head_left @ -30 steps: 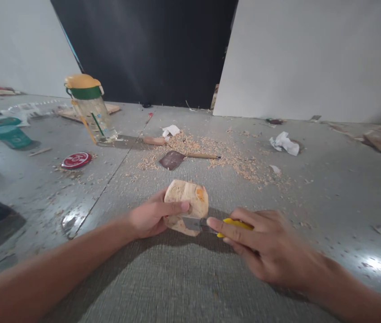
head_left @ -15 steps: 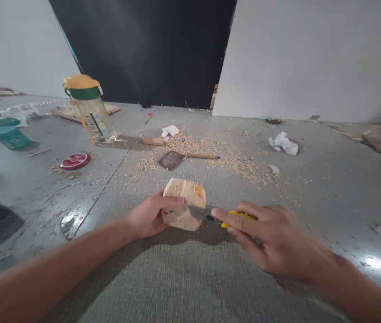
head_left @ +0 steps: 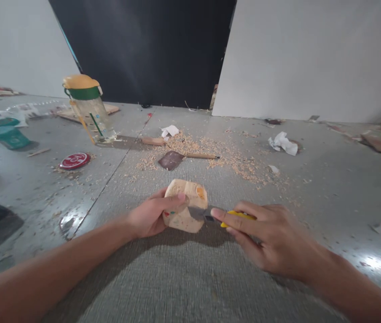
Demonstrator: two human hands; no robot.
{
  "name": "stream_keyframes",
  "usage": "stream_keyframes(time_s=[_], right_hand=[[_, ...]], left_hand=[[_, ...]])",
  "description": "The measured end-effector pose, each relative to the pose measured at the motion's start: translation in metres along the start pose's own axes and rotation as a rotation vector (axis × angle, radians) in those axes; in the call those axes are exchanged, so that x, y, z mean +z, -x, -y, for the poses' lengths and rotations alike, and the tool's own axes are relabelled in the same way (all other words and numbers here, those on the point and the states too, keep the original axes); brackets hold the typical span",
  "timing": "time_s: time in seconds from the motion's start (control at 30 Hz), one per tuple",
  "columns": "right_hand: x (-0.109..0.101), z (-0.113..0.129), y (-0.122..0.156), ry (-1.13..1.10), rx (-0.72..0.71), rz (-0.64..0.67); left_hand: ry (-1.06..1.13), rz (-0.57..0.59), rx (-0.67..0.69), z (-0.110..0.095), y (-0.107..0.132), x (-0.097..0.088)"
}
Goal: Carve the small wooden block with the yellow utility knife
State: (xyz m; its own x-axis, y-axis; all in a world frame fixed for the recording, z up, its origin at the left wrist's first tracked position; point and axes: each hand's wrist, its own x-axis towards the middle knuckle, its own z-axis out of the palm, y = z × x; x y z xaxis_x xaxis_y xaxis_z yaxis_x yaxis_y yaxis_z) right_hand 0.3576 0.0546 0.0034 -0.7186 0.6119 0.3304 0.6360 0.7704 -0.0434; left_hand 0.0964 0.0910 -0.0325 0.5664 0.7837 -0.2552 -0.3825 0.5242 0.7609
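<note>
Pale block [head_left: 190, 222]: one, with orange patch and small coloured flecks; clasped from its left side in the left hand [head_left: 150, 215], thumb [head_left: 177, 199] across the face, underside of the hold hidden. Resting on the grey floor [head_left: 190, 287] or lifted off it: impossible to say.

Yellow-handled cutter [head_left: 239, 218]: one; wrapped in the right hand [head_left: 267, 237], one digit laid forward along the tool; blade [head_left: 195, 212] over the block's face, directed toward the left grip. Depth of bite, if any: too small to tell.

Hazard one, by judgement: a slip of the blade into the left thumb; probable cause, tip just beside it, plus excess push from the right.

Hazard two: a twist of the block; probable cause, bracing from one side only.

Hazard three: a snapped blade; probable cause, sideways prying.

Beyond both grips: scattered chips [head_left: 249, 168]; brown flat piece [head_left: 171, 160] among them. Beyond and left of the left grip: upright bottle [head_left: 89, 107]; red disc [head_left: 75, 161]. Beyond and right of the right grip: crumpled paper [head_left: 283, 143], well apart.
</note>
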Motion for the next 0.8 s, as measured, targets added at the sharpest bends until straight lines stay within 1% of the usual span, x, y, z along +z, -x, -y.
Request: stream_keyframes(time_s=[0.17, 0.5, 0.8], right_hand=[[-0.001, -0.008, 0.000, 0.032, -0.029, -0.042], [-0.001, -0.018, -0.001, 0.060, -0.082, -0.054], [-0.002, -0.024, -0.001, 0.087, -0.089, -0.076]], left_hand=[[-0.007, 0.014, 0.004, 0.001, -0.001, -0.001], [-0.019, 0.009, 0.001, 0.000, 0.000, 0.000], [-0.028, -0.003, 0.022, -0.003, -0.003, -0.002]])
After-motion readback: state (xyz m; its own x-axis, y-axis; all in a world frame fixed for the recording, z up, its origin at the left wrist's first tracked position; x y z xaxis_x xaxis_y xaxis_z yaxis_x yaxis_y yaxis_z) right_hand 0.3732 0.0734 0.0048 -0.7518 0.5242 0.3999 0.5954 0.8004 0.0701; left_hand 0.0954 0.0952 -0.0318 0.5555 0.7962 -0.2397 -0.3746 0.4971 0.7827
